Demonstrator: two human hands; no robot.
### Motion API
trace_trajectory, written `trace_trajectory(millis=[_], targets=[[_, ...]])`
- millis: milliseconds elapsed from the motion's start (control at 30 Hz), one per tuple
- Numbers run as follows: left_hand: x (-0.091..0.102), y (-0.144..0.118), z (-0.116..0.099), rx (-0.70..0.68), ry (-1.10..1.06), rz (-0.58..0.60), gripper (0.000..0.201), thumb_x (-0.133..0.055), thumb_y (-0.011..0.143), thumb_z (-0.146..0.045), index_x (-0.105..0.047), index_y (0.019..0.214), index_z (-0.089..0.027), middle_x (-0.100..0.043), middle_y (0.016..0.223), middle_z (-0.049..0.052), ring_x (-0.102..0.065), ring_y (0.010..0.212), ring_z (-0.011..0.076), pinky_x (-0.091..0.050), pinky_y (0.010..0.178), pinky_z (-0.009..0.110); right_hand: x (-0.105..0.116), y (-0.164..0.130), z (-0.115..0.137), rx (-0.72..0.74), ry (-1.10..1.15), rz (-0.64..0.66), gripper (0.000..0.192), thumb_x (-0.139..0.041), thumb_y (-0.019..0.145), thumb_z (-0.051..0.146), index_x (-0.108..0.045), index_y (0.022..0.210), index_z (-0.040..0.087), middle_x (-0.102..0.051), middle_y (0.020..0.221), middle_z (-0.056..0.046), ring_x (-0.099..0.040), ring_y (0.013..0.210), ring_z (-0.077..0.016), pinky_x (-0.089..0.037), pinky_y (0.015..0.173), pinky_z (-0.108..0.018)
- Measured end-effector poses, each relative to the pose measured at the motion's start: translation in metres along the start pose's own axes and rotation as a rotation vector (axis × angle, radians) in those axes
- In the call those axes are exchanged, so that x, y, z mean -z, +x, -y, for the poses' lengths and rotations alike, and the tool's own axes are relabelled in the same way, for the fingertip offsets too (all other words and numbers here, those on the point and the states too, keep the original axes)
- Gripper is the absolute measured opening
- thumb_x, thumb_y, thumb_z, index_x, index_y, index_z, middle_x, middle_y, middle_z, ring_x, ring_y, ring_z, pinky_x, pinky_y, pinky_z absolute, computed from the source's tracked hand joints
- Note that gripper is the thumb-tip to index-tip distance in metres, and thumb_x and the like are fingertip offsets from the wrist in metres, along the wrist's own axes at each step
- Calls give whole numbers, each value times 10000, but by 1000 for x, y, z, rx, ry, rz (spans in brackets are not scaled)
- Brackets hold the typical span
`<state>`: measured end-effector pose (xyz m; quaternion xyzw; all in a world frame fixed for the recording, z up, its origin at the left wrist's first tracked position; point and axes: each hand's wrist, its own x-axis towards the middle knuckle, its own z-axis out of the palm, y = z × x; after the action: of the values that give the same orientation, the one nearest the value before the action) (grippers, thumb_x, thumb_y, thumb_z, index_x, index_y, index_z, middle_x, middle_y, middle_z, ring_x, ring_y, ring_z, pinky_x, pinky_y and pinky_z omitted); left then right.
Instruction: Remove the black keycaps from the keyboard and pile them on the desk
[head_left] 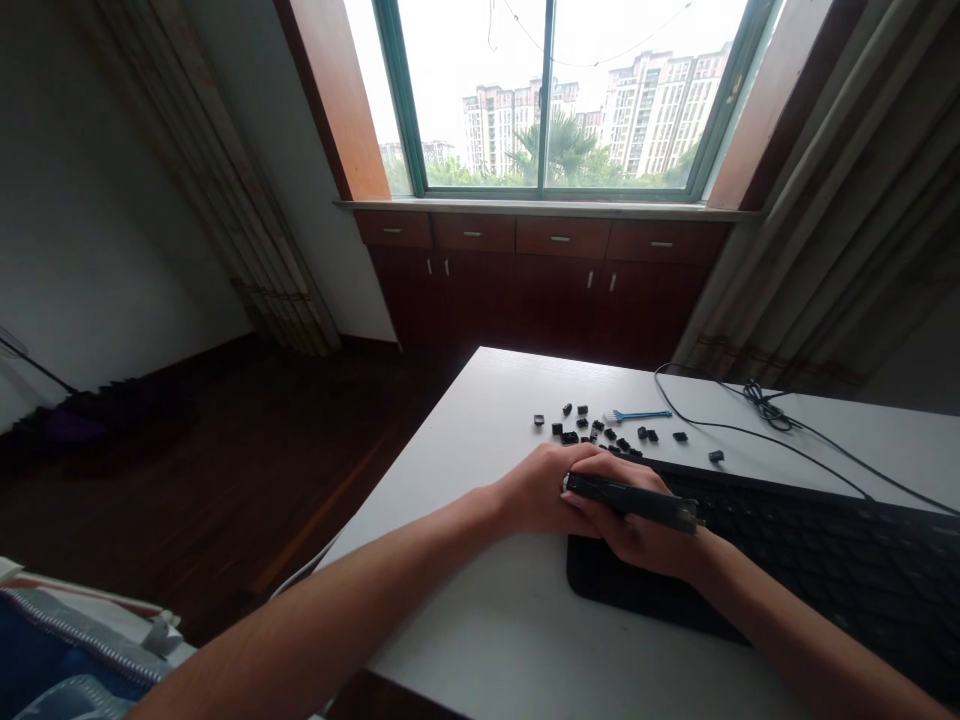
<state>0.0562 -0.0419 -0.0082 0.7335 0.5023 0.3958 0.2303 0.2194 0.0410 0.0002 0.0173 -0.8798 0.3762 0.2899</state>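
Note:
My right hand (637, 510) is closed around a long black tool (630, 495), which lies across the back of the fingers and points toward the wrist. The tool's far end looks ragged, and I cannot make out its exact kind. Pressed against it from the left is my left hand (544, 490), whose fingers are mostly hidden behind the right one. Both hands are over the left end of a black keyboard (622, 580). Just beyond them, several loose black keycaps (570, 437) are scattered, some partly covered by the hands.
A small blue brush (641, 415) lies behind the keycaps on the white table (465, 600). A black cable (769, 405) loops across the back right. Beyond the table stand dark red cabinets (555, 290) under a window. Blue fabric (52, 650) is at the lower left.

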Motion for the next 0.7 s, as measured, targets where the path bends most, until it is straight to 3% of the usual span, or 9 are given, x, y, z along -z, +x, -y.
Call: trace_trajectory(millis=[300, 700], targets=[[-5, 0, -1, 27, 21, -46, 332, -742, 709, -298, -644, 982, -137, -699, 877, 43, -660, 750, 177, -509, 660, 251, 0, -1, -2, 30, 9, -13, 248, -631, 890, 136, -566, 1096, 258, -672, 999, -14, -655, 890, -154, -527, 817, -280], [-5, 0, -1, 16, 64, -53, 291, -743, 686, -296, -618, 913, -163, -667, 822, 4, -611, 689, 142, -483, 634, 230, 0, -2, -1, 7, -1, -5, 187, -629, 897, 168, -579, 1063, 239, -673, 944, -20, -649, 823, -153, -533, 756, -277]])
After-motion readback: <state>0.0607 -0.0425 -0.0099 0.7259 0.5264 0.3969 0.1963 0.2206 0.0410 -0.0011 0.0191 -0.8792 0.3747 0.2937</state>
